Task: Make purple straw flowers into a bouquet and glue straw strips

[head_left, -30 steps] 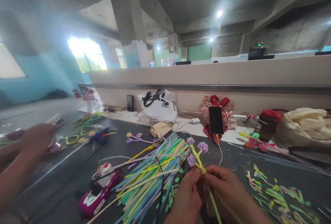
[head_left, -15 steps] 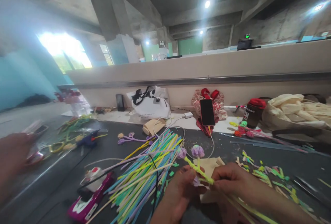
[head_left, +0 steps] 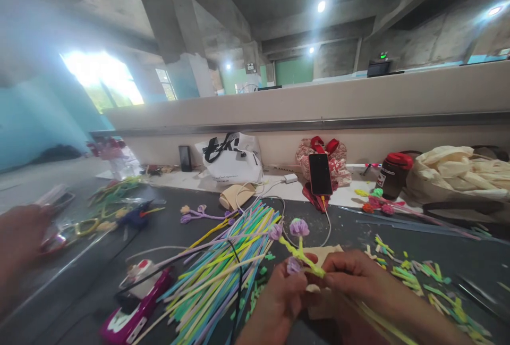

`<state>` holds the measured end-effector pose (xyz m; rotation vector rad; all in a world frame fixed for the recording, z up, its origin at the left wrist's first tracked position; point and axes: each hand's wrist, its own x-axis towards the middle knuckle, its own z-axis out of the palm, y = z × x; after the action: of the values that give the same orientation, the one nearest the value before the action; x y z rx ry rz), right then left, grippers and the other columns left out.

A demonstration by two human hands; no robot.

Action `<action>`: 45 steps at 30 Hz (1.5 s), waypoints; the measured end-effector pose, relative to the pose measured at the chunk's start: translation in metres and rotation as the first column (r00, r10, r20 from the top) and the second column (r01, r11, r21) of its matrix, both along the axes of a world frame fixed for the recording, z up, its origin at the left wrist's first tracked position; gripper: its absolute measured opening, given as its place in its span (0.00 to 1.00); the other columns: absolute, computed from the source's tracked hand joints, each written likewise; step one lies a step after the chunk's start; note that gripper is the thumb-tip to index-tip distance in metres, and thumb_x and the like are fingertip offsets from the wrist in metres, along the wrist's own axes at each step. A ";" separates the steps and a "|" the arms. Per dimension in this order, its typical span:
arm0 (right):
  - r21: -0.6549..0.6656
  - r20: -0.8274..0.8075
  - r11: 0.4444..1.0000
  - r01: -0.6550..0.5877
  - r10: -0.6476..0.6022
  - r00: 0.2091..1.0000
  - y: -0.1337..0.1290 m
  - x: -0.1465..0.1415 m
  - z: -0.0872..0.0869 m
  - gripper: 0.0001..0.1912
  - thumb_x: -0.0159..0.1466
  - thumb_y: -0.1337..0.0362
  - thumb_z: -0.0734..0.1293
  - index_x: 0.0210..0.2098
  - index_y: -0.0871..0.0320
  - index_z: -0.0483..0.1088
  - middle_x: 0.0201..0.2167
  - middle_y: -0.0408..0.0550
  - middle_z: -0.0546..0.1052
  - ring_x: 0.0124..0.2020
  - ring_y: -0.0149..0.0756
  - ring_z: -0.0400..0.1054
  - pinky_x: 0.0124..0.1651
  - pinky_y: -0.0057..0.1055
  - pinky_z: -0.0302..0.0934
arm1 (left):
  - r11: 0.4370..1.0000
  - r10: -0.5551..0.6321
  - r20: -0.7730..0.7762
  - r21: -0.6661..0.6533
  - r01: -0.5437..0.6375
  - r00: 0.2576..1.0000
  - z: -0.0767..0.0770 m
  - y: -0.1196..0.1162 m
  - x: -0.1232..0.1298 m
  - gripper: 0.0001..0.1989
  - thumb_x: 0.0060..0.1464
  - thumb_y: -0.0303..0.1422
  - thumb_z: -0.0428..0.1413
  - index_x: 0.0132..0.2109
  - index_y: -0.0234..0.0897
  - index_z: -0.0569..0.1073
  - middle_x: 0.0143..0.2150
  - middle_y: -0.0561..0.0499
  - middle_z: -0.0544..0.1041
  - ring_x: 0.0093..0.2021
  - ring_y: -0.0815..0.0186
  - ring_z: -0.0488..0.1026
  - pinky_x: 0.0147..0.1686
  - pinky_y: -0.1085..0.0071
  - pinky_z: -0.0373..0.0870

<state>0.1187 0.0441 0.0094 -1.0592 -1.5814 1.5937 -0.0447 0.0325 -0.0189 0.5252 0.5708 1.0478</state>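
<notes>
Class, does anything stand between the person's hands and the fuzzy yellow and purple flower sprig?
Nothing visible does. The bare right hand pinches the fuzzy yellow stem directly; the bare left hand holds the sprig at the lowest fuzzy purple bloom. The beige sheet shows behind, not between.

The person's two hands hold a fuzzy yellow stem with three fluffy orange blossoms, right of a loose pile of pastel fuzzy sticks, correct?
Not quite: the three fluffy blossoms are pale purple, not orange, as the head view shows. The left hand and right hand do hold the fuzzy yellow stem, right of the loose pile of pastel fuzzy sticks.
</notes>
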 end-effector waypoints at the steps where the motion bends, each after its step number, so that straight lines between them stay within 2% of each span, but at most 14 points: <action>1: 0.002 0.010 1.000 0.008 -0.008 1.000 0.001 -0.001 -0.002 0.10 0.53 0.61 0.64 0.22 0.62 0.70 0.18 0.39 0.63 0.21 0.26 0.53 0.23 0.21 0.47 | 1.000 0.021 -0.036 -0.010 -0.021 0.999 0.001 -0.001 0.002 0.18 0.29 0.29 0.64 0.34 0.32 0.75 0.28 0.49 0.74 0.28 0.67 0.69 0.28 0.72 0.62; 5: 0.101 0.116 0.995 0.027 -0.038 0.993 0.001 -0.007 -0.006 0.12 0.55 0.61 0.63 0.20 0.62 0.67 0.16 0.38 0.62 0.20 0.26 0.53 0.22 0.20 0.47 | 0.985 0.139 -0.055 -0.092 -0.144 0.989 -0.002 -0.002 0.013 0.14 0.28 0.29 0.65 0.29 0.31 0.75 0.25 0.50 0.74 0.27 0.68 0.69 0.31 0.72 0.62; 10: 0.256 0.226 0.966 0.033 -0.093 0.970 0.000 -0.013 -0.009 0.11 0.57 0.62 0.61 0.22 0.61 0.69 0.19 0.40 0.67 0.23 0.28 0.56 0.23 0.20 0.48 | 0.974 0.200 -0.014 -0.107 -0.200 0.980 -0.014 0.001 0.024 0.16 0.26 0.30 0.65 0.29 0.32 0.75 0.26 0.49 0.74 0.30 0.64 0.70 0.34 0.70 0.63; 12: 0.293 0.251 0.956 0.021 -0.098 0.963 0.002 -0.013 -0.012 0.12 0.57 0.62 0.61 0.22 0.61 0.69 0.19 0.40 0.67 0.23 0.28 0.57 0.24 0.21 0.49 | 0.969 0.217 0.000 -0.121 -0.215 0.976 -0.017 0.003 0.024 0.19 0.22 0.31 0.66 0.29 0.32 0.74 0.26 0.49 0.74 0.31 0.64 0.70 0.33 0.70 0.63; 14: 0.306 0.268 0.952 0.015 -0.101 0.958 0.004 -0.013 -0.014 0.12 0.57 0.61 0.61 0.22 0.61 0.69 0.18 0.40 0.67 0.22 0.28 0.57 0.24 0.21 0.49 | 0.960 0.237 0.017 -0.159 -0.231 0.971 -0.016 0.005 0.020 0.23 0.22 0.33 0.66 0.33 0.34 0.73 0.29 0.50 0.74 0.29 0.66 0.69 0.30 0.71 0.62; 16: 0.292 0.281 0.956 0.014 -0.100 0.954 0.005 -0.011 -0.014 0.13 0.57 0.61 0.61 0.21 0.61 0.69 0.17 0.39 0.66 0.21 0.28 0.56 0.23 0.21 0.48 | 0.951 0.258 0.027 -0.181 -0.249 0.966 -0.011 0.006 0.014 0.23 0.30 0.35 0.64 0.38 0.38 0.70 0.33 0.51 0.73 0.29 0.69 0.68 0.27 0.73 0.61; 19: 0.228 0.254 0.974 0.011 -0.070 0.965 0.006 -0.008 -0.010 0.12 0.56 0.61 0.62 0.20 0.61 0.68 0.17 0.39 0.64 0.21 0.27 0.56 0.22 0.21 0.48 | 0.960 0.250 -0.052 -0.119 -0.255 0.967 0.001 0.006 0.004 0.12 0.39 0.32 0.60 0.34 0.37 0.69 0.30 0.54 0.72 0.27 0.73 0.66 0.25 0.76 0.58; 23: 0.124 0.182 0.992 0.007 -0.029 0.983 0.005 -0.008 -0.005 0.11 0.56 0.61 0.61 0.22 0.61 0.68 0.17 0.38 0.64 0.20 0.26 0.55 0.22 0.20 0.48 | 0.981 0.173 -0.303 -0.027 -0.190 0.937 0.011 0.006 -0.003 0.07 0.35 0.28 0.59 0.25 0.34 0.68 0.20 0.56 0.69 0.19 0.76 0.60 0.21 0.77 0.54; 28: 0.124 0.206 0.992 -0.022 -0.004 0.978 0.008 -0.008 -0.008 0.10 0.54 0.63 0.61 0.21 0.61 0.67 0.18 0.38 0.63 0.22 0.27 0.55 0.24 0.22 0.48 | 0.988 0.153 -0.469 0.041 -0.152 0.870 0.008 0.010 -0.005 0.07 0.31 0.29 0.60 0.22 0.32 0.70 0.18 0.55 0.68 0.18 0.75 0.58 0.22 0.76 0.52; 32: 0.129 0.223 0.991 0.020 -0.049 0.974 0.007 -0.008 -0.012 0.09 0.54 0.64 0.61 0.19 0.61 0.65 0.16 0.38 0.61 0.21 0.26 0.54 0.23 0.22 0.46 | 0.993 0.118 -0.465 0.083 -0.090 0.877 0.004 0.012 -0.005 0.07 0.30 0.28 0.60 0.23 0.29 0.73 0.19 0.52 0.70 0.19 0.74 0.61 0.23 0.75 0.54; 37: 0.026 0.180 1.000 0.017 -0.022 0.984 0.003 -0.011 -0.017 0.09 0.54 0.64 0.60 0.20 0.62 0.65 0.16 0.37 0.58 0.19 0.25 0.51 0.21 0.21 0.44 | 0.998 0.050 -0.444 0.058 -0.027 0.895 0.006 0.009 -0.009 0.12 0.28 0.29 0.61 0.28 0.30 0.75 0.21 0.52 0.71 0.20 0.72 0.63 0.23 0.74 0.56; 41: -0.027 0.174 0.999 -0.027 0.031 0.984 -0.002 -0.012 -0.022 0.08 0.53 0.65 0.60 0.20 0.62 0.65 0.15 0.37 0.58 0.18 0.24 0.50 0.20 0.21 0.42 | 0.996 -0.002 -0.548 0.077 0.053 0.837 0.015 0.008 -0.014 0.07 0.30 0.27 0.61 0.24 0.30 0.75 0.18 0.53 0.70 0.19 0.73 0.62 0.23 0.76 0.56; 45: -0.112 0.128 0.993 -0.022 0.037 0.991 -0.005 -0.012 -0.020 0.08 0.51 0.64 0.61 0.19 0.62 0.64 0.14 0.36 0.57 0.16 0.23 0.47 0.18 0.22 0.39 | 0.985 -0.001 -0.643 0.131 0.111 0.766 0.024 0.008 -0.016 0.07 0.31 0.28 0.61 0.24 0.29 0.76 0.19 0.53 0.71 0.22 0.71 0.64 0.25 0.75 0.57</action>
<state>0.1070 0.0392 -0.0106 -1.2257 -1.6153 1.6784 -0.0606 0.0401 0.0049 1.0619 1.0749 0.8427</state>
